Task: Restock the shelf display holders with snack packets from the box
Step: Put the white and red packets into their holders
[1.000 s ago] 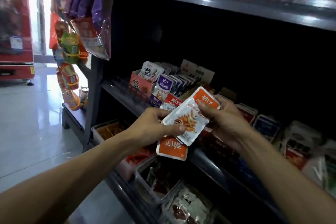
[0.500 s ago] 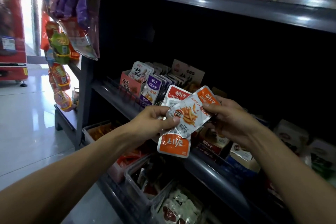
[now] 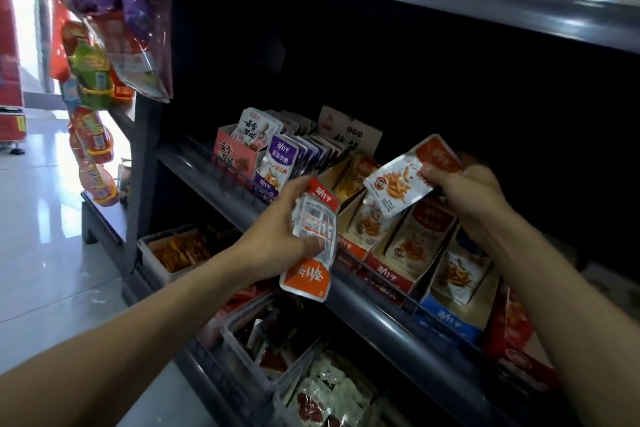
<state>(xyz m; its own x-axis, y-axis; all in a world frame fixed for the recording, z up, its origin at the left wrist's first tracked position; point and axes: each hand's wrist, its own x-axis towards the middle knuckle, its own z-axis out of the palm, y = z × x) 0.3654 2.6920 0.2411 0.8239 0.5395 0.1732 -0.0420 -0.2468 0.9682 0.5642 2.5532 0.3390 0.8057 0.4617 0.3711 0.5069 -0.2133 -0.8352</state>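
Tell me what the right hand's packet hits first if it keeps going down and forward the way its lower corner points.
Probably the packets standing in the orange-fronted holder just below: the right hand holds its orange-topped packet with the lower corner right above them. Depth is unclear.

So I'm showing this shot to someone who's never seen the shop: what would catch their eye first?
Probably the two hands mid-frame: the left hand grips a small stack of orange-and-white snack packets, while the right hand pinches a single packet above the cardboard display holders on the middle shelf. After that, the bright snack bags hanging at the shelf's left end, against the lit floor.
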